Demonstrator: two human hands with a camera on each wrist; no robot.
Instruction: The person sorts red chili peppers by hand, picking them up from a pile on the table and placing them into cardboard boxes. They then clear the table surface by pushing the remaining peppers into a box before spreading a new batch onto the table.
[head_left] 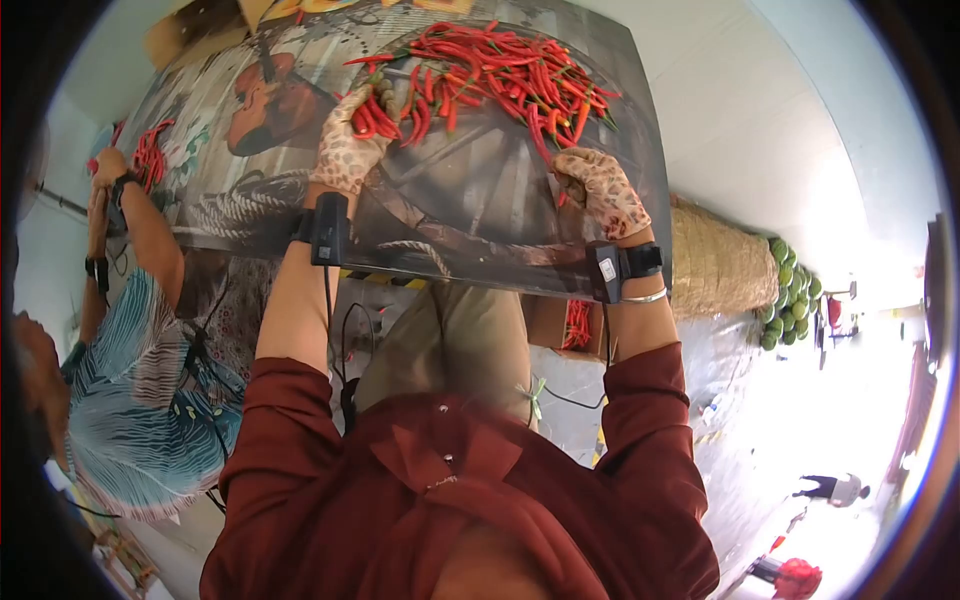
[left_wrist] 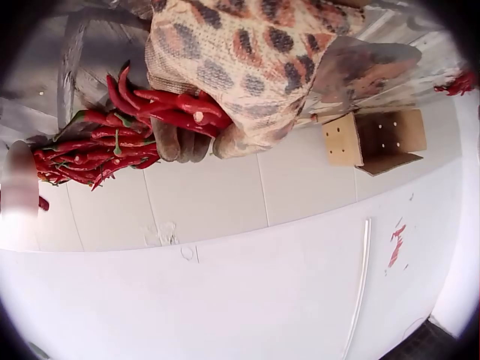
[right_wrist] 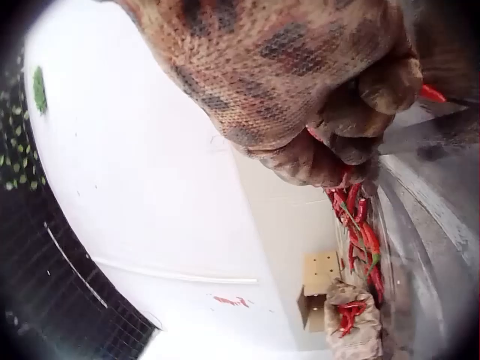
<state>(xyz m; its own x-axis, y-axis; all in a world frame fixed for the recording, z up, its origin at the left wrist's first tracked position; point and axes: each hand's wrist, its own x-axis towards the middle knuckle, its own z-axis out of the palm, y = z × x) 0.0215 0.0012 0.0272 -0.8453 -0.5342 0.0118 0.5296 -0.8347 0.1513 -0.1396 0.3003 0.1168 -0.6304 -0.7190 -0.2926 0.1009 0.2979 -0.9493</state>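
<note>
Red chillies (head_left: 520, 75) lie in a heap across the far part of a printed table. The left hand (head_left: 352, 145), in a spotted glove, grips several chillies (left_wrist: 196, 112) in its curled fingers, just left of the heap. Below the heap's right end, the right hand (head_left: 605, 190) has its gloved fingers curled and pinches a red chilli, of which a small part shows between the fingers in the right wrist view. Another chilli (right_wrist: 432, 93) tip shows beyond that hand.
An open cardboard box (left_wrist: 386, 139) stands past the table's far edge. At left another person's hands (head_left: 108, 165) are by a smaller chilli pile (head_left: 150, 155). A box with chillies (head_left: 577, 325) is under the near edge; a large wrapped bundle (head_left: 720, 260) stands at right.
</note>
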